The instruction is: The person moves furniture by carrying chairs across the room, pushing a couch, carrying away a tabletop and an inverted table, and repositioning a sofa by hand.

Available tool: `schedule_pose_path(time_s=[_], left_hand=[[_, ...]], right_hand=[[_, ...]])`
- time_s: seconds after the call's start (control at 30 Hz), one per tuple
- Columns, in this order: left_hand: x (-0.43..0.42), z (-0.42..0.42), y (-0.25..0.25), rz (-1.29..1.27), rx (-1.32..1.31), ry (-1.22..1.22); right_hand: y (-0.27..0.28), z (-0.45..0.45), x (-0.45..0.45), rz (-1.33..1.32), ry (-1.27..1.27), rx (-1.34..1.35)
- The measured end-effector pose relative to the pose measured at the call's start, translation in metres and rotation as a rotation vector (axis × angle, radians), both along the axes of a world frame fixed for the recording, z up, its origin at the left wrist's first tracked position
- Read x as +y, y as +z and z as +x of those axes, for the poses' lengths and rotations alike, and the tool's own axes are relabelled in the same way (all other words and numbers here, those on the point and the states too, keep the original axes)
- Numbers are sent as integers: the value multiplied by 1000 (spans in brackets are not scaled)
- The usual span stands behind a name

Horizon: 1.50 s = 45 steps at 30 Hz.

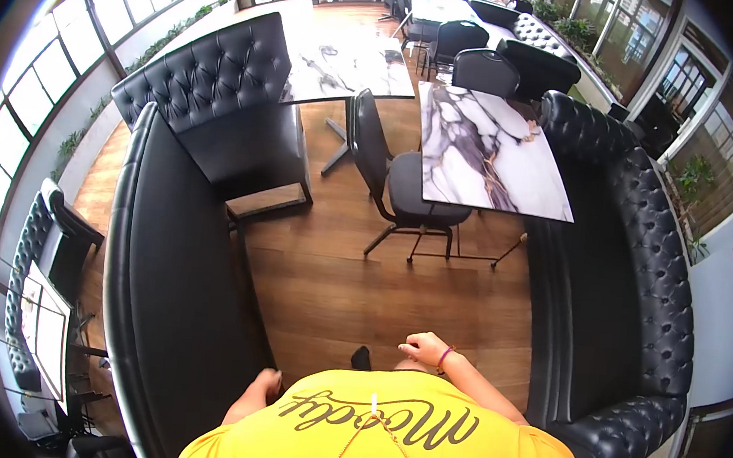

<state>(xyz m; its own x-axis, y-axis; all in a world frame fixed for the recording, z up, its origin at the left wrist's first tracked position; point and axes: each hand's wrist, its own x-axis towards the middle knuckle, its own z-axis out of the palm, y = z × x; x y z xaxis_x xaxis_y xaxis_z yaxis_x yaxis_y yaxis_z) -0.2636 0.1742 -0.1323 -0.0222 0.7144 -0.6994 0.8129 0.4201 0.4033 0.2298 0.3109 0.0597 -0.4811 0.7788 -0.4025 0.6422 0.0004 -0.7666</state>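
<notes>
My right hand (424,350) is in front of my yellow shirt (473,410), over the wooden floor, with its fingers curled in. Nothing shows in it, and a purple band (443,358) circles that wrist. Low on the left, my left hand (267,383) hangs beside the seat edge of a black bench (182,275). Its fingers are mostly hidden, and I cannot tell whether it touches the bench. A dark shoe tip (361,358) shows on the floor between my hands.
A black chair (413,181) stands ahead at a marbled table (498,149). A tufted black sofa (655,278) runs along the right. Ahead left, a tufted bench (215,71) faces another marbled table (345,64). Wooden floor (327,286) lies between the seats.
</notes>
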Motion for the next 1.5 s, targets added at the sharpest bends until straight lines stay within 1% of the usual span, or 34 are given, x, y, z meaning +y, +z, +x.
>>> schedule_pose_path(time_s=[0.03,0.07,0.1,0.13,0.17,0.2,0.23,0.3,0.33,0.43,0.5,0.53,0.6,0.63,0.67,0.7,0.77,0.8,0.83,0.87,0.9,0.93,0.97,1.03,1.07,1.1,1.17,1.23,1.27,1.3,1.37,1.43,1.47,1.5], left_hand=[[51,4,2,126,-22,11],[94,12,-7,153,-130,268],[147,24,13,338,37,110],[195,44,48,333,1,141],[237,47,38,318,-57,189],[271,51,28,393,-49,146],[302,70,30,322,-224,328],[361,86,38,356,-310,274],[370,93,33,348,-312,279],[414,107,36,462,-162,12],[423,110,56,161,-188,30],[434,98,51,163,-174,29],[454,83,36,200,-283,211],[474,70,41,281,-220,187],[500,59,44,286,-262,266],[528,49,48,383,-259,243],[593,39,62,420,-423,355],[630,37,75,475,-515,345],[668,40,90,494,-484,357],[701,51,118,458,-573,420],[743,55,130,601,-603,238],[776,65,146,549,-689,282],[809,82,171,465,-620,266],[867,107,195,352,-663,241],[891,124,200,325,-686,219],[910,142,204,374,-654,189],[963,170,172,437,-595,-10],[976,202,173,292,-638,31],[979,216,170,278,-790,172],[986,225,170,196,-814,226],[982,236,166,184,-933,328],[984,233,160,250,-942,255],[983,232,158,318,-947,184],[981,231,151,315,-950,182]], right_hand=[[-3,-2,17,87,37,-37],[-5,-2,37,102,50,-37],[-5,-3,60,121,56,-34],[2,-6,82,89,27,-24],[3,-9,101,112,8,-5],[2,-11,117,132,12,36],[-1,-10,137,159,16,72],[-12,-21,182,228,-1,168],[-6,-29,202,181,-47,221],[-21,-47,278,243,-128,326],[-16,-64,322,228,-250,426],[-5,-76,345,232,-249,451],[14,-92,386,232,-257,455],[20,-104,407,336,-264,462],[26,-115,429,441,-272,467],[36,-123,450,409,-282,447],[26,-144,485,513,-384,375],[23,-154,499,518,-404,373],[19,-164,511,548,-443,312],[14,-173,519,573,-490,247],[9,-181,524,572,-518,242],[3,-189,527,540,-519,150],[-2,-194,532,515,-524,54],[-13,-205,535,535,-576,-7],[-16,-204,536,528,-610,11],[-17,-204,537,521,-645,29],[-19,-197,541,474,-661,-26],[-20,-194,541,416,-673,-79],[-21,-194,541,400,-663,-95],[-18,-193,540,382,-653,-112],[-10,-191,544,324,-668,-94],[-11,-190,547,388,-587,-62],[-11,-190,544,387,-590,-66],[-8,-188,539,373,-572,-76]])
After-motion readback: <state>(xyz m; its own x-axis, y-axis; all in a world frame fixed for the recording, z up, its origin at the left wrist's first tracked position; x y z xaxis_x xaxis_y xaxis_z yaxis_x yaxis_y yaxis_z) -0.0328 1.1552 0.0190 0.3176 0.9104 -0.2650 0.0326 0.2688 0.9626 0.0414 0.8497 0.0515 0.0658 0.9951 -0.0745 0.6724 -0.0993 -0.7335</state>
